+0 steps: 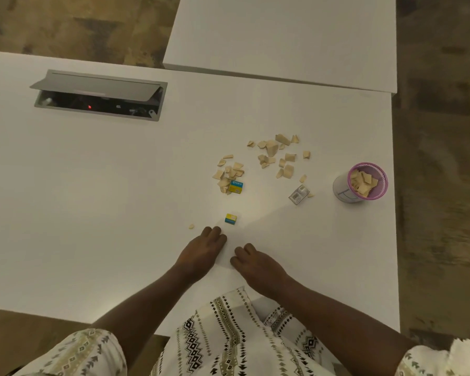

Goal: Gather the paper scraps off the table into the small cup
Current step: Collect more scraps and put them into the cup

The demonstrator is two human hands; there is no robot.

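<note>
Dim warm light, soft shadows, wide-angle bending, blurry edges

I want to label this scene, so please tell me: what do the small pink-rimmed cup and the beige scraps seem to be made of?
The small pink-rimmed cup looks like fine metal or plastic mesh: its inner wall shows a net pattern, though the material stays uncertain. The beige scraps look like matte torn paper: thin, with irregular edges and curled corners.

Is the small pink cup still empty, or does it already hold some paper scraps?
Partly filled. The pink cup stands upright, and tan scraps show inside its rim. Many paper scraps remain on the table.
</note>
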